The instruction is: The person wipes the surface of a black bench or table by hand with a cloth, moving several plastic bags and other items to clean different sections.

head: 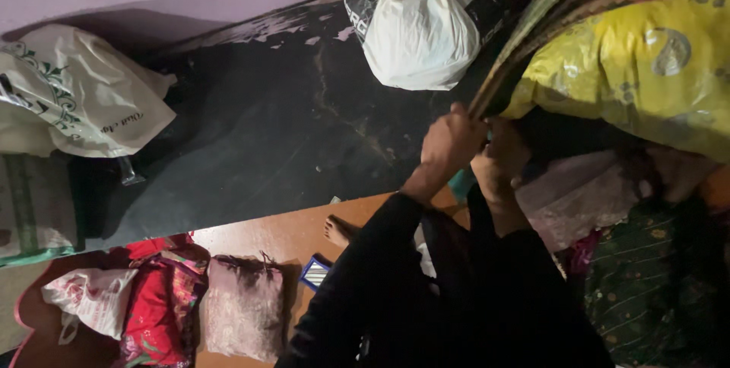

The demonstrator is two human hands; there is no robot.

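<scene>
Both hands, left hand [450,140] and right hand [498,157], are closed side by side around the lower end of a rolled striped mat [532,22], which slants up to the far right between a knotted white bag [418,33] and a yellow sack [639,71].

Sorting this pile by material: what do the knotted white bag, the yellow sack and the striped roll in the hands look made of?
Knotted white bag: thin plastic film, crinkled with a soft sheen. Yellow sack: glossy plastic, probably woven or laminated; highlights on its wrinkles. Striped roll: looks like a woven reed or plastic mat, matte, fine parallel strands. Left hand and right hand grip its lower end.
</scene>
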